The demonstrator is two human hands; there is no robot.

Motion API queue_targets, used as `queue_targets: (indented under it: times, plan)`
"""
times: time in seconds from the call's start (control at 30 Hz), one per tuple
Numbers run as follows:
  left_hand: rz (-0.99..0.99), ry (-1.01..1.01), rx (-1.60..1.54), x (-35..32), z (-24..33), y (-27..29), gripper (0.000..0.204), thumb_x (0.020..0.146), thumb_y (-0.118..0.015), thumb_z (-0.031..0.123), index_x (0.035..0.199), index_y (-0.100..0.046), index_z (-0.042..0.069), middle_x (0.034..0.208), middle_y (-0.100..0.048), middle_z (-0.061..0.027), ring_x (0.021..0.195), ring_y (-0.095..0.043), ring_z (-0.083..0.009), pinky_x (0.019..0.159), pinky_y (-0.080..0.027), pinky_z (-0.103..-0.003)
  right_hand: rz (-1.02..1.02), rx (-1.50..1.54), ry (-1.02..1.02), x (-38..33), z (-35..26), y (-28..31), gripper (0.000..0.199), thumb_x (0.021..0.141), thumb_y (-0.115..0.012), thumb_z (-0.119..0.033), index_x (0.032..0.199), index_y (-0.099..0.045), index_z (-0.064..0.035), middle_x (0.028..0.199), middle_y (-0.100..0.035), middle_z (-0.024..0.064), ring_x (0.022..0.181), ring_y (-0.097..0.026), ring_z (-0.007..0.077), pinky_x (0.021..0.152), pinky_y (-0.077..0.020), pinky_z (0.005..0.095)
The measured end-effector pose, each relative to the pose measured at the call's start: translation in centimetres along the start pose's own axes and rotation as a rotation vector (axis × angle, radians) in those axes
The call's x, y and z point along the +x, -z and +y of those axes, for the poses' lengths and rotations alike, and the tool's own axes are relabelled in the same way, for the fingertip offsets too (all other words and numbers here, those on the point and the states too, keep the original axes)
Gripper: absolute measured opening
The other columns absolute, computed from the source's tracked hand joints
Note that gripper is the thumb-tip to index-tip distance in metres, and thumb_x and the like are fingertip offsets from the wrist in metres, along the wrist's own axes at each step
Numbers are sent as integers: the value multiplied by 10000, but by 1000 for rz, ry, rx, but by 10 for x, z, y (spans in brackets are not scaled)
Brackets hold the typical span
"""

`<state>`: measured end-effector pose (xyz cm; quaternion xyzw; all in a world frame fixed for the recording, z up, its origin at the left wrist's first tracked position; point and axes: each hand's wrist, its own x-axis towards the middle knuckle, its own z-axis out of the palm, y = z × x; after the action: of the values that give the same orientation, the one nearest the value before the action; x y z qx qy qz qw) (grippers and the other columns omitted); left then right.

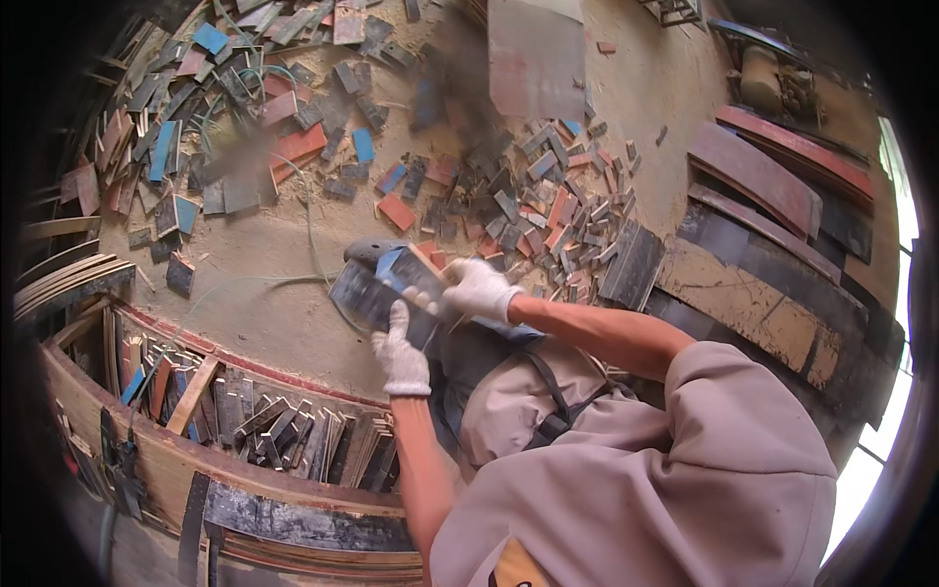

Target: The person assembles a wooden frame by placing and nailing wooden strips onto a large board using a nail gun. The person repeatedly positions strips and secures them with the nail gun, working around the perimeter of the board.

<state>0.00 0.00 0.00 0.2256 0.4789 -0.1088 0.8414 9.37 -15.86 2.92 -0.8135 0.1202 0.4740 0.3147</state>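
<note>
Both my hands wear white knitted gloves and meet over a short dark board piece (367,298) in front of my lap. My left hand (401,357) grips its near edge, thumb up and the other fingers partly hidden. Reaching in from the right, my right hand (481,291) has its fingers curled together at the board's right end; what they pinch is blurred. Just behind the board sit a dark rounded object (370,251), its kind unclear, and a blue-faced piece (389,264).
Board offcuts (391,210) in black, red and blue lie heaped across the dusty floor. At left a wooden-sided bin (147,445) holds upright strips. Long curved planks (758,176) are stacked at right. A large panel (536,59) stands ahead, and a thin green cord (311,220) crosses the floor.
</note>
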Motion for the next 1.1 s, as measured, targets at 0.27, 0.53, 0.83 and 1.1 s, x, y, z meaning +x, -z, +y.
queue_targets:
  times: [0.27, 0.53, 0.83, 1.1]
  plan:
    - [-9, 4, 41, 27, -24, -9, 432, 1040, -630, 154, 1453, -511, 117, 1167, -654, -110, 1032, -666, -248, 947, -589, -457, 306, -47, -418, 31, 224, 84, 316, 834, -615, -214, 977, -754, 32, 768, -735, 164, 644, -725, 250, 685, -587, 392]
    - [203, 91, -85, 27, -13, 66, 251, 1044, -622, 277, 1193, -640, 76, 968, -680, -60, 865, -667, -220, 961, -579, -508, 290, -112, -324, 77, 269, 75, 372, 868, -631, -314, 977, -750, 21, 841, -751, 187, 761, -745, 256, 744, -578, 384]
    - [524, -2, 342, 85, -72, 98, 540, 1021, -607, 241, 1477, -460, -8, 998, -671, -162, 825, -670, -252, 798, -591, -435, 165, -46, -147, 388, 248, -9, 577, 906, -623, -525, 1080, -709, 18, 1091, -708, 300, 1070, -674, 443, 929, -523, 483]
    - [270, -585, 1320, 84, -52, 147, 409, 1044, -471, 134, 1366, -401, -108, 944, -699, -210, 729, -663, -235, 743, -600, -404, 416, 273, -516, 653, 274, -136, 672, 809, -763, -596, 1029, -704, 36, 917, -715, 206, 863, -692, 308, 748, -540, 427]
